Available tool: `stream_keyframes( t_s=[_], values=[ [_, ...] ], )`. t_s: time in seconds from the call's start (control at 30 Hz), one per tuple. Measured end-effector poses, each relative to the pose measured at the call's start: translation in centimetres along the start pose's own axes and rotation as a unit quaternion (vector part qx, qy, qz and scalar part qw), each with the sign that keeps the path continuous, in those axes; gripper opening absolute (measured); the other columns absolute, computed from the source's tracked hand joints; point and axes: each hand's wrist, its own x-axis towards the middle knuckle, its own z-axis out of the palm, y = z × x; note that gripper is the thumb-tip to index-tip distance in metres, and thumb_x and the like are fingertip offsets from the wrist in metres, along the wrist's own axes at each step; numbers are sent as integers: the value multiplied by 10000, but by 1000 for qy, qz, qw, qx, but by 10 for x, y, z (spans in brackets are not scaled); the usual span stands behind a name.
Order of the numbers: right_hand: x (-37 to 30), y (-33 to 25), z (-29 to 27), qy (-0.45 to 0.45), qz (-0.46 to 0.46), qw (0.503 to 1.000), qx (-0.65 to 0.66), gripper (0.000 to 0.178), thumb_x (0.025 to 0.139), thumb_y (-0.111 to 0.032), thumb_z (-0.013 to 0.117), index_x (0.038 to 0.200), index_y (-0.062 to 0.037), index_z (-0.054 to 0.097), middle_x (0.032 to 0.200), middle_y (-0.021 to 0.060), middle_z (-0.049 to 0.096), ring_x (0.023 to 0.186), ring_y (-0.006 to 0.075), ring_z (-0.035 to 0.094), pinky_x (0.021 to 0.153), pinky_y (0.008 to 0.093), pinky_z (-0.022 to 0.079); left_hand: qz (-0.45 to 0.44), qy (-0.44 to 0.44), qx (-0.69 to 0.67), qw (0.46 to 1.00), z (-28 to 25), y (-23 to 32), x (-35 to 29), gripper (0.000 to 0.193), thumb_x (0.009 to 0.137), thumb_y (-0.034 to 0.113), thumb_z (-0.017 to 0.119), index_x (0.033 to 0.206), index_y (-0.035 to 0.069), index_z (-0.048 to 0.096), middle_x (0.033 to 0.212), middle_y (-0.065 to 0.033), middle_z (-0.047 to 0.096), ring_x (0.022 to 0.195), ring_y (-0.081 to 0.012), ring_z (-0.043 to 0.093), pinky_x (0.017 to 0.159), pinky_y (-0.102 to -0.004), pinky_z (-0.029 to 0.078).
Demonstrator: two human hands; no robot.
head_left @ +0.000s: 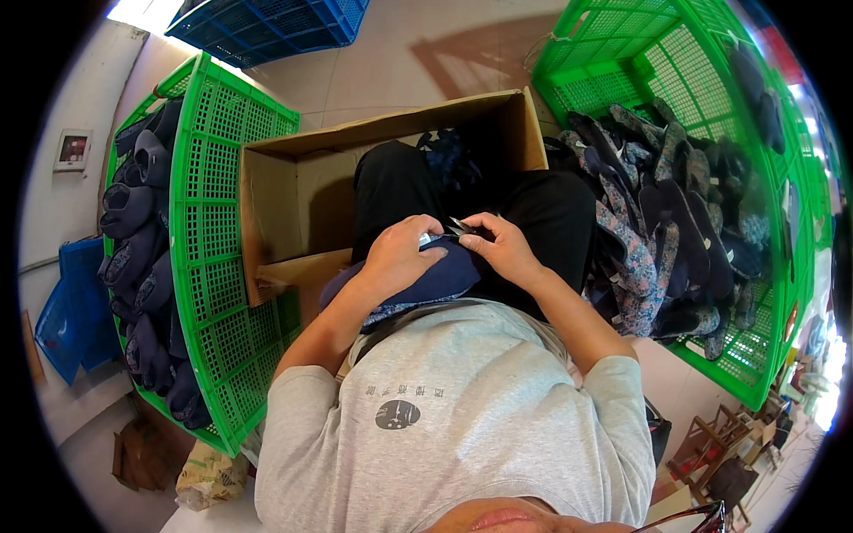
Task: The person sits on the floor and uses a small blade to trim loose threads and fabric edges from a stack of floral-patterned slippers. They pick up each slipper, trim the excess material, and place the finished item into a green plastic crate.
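A navy slipper (pixel 435 277) with a floral-patterned edge lies across my lap. My left hand (pixel 402 256) is closed on its upper edge, and a small pale, shiny bit shows by the fingertips. Small metal thread snips (pixel 459 227) are in my right hand (pixel 503 249), whose thumb and fingers are closed round them. The blades reach toward the slipper's edge, close to my left fingertips. Whether they touch a thread is too small to tell.
A cardboard box (pixel 298 191) stands before my knees, with dark blue scraps (pixel 451 160) inside. To the left, a green crate (pixel 233 258) holds several navy slippers (pixel 133 213). A green crate (pixel 657 71) at right contains floral and navy pieces (pixel 635 258). A blue crate (pixel 275 31) stands beyond.
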Motion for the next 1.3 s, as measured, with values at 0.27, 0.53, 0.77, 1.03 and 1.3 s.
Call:
stream_keyframes(
  t_s=[0.27,0.53,0.77,1.03,1.3],
  values=[
    [-3,6,-1,-5,27,997,67,277,914,-248,708,1114,-60,677,1006,59,651,945,147,580,866,292,454,94,73,27,993,11,-7,6,92,805,73,729,867,24,680,898,-118,639,855,-334,633,754,-392,506],
    [-6,-19,-23,-68,-10,994,-85,279,912,-276,677,1091,-62,693,969,111,689,932,254,614,845,349,474,80,114,1,990,19,-11,10,69,844,18,660,886,14,606,860,-155,605,817,-361,609,711,-399,488],
    [-4,-20,-30,-66,-8,994,-88,252,925,-271,659,1071,-71,704,957,99,699,911,274,614,835,361,475,53,89,-58,993,16,-22,12,19,903,29,606,907,10,603,830,-136,620,733,-264,611,680,-345,492],
    [-1,-21,-33,-74,-44,991,-98,257,924,-278,668,1072,-71,705,950,85,703,893,257,609,828,360,474,71,46,-41,996,6,-13,10,165,881,73,673,1039,29,686,829,-109,623,760,-240,615,694,-334,488],
    [0,-24,-38,-105,-42,986,-121,249,923,-291,670,1075,-98,709,928,79,701,874,256,606,836,366,473,91,20,-21,995,3,-15,10,131,819,55,717,950,57,704,833,-101,591,802,-279,604,714,-360,476]
  ],
)
